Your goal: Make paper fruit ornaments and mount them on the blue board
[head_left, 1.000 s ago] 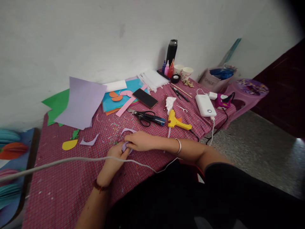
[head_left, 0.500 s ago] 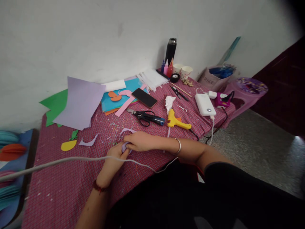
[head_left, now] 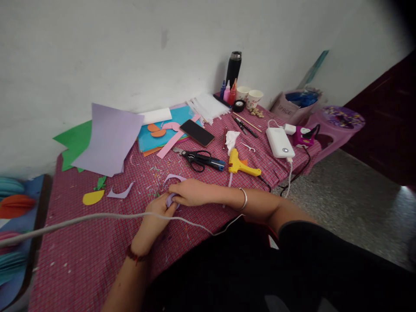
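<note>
My left hand [head_left: 155, 216] and my right hand [head_left: 191, 192] meet over the red checked tablecloth [head_left: 81, 255], both pinched on a small lilac paper piece [head_left: 170, 200]. The fingers of both hands are closed on it, and most of the piece is hidden under them. A curved lilac offcut [head_left: 173, 177] lies just behind my right hand. A white cable [head_left: 81, 219] runs across in front of my left wrist. Black scissors [head_left: 198, 158] and a yellow glue gun [head_left: 240, 167] lie a little beyond my right hand.
A lilac sheet [head_left: 108, 138], green paper [head_left: 73, 143] and blue sheets [head_left: 169, 128] lean by the wall. A phone [head_left: 197, 132], power bank [head_left: 279, 142], flask [head_left: 233, 69], paper cups [head_left: 250, 96] and pens [head_left: 245, 126] sit farther back. A purple stool [head_left: 338, 123] stands to the right.
</note>
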The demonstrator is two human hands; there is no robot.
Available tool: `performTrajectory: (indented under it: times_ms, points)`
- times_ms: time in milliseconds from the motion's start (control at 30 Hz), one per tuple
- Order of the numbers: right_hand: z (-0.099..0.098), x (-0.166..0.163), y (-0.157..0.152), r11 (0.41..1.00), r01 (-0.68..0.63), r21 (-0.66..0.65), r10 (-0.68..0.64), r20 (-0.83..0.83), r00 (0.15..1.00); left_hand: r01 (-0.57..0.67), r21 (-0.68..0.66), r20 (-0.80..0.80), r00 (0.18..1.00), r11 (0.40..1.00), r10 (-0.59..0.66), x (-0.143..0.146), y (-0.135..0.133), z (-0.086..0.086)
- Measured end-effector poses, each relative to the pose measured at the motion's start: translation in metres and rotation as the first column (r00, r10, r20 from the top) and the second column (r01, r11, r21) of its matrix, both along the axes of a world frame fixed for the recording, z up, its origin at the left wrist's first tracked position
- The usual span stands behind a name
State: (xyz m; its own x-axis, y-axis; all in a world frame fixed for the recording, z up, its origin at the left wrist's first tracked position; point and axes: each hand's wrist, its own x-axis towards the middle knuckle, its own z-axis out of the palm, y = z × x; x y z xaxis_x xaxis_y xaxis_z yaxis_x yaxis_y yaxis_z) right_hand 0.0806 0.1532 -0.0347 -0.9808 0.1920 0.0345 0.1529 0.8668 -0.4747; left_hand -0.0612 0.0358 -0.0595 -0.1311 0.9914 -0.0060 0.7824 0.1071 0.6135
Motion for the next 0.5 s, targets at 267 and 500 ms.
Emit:
performTrajectory:
  times_ms: [267,500]
  points:
    - [-0.0010,0.0009,0.0041,0.985,-0.013,-0.170,-0.020,-0.193,0.981,-0.198,0.086,0.252,0.953,0.977,0.170,0.0011,-0.0008,-0.0027]
    - [-0.0023,-0.0010,0.0049,0.869,0.037,-0.494,-0.190,-0.263,0.946,-0.352,0.096,0.350,0.888,0.931,0.299,0.0016,-0.0002,0.0015]
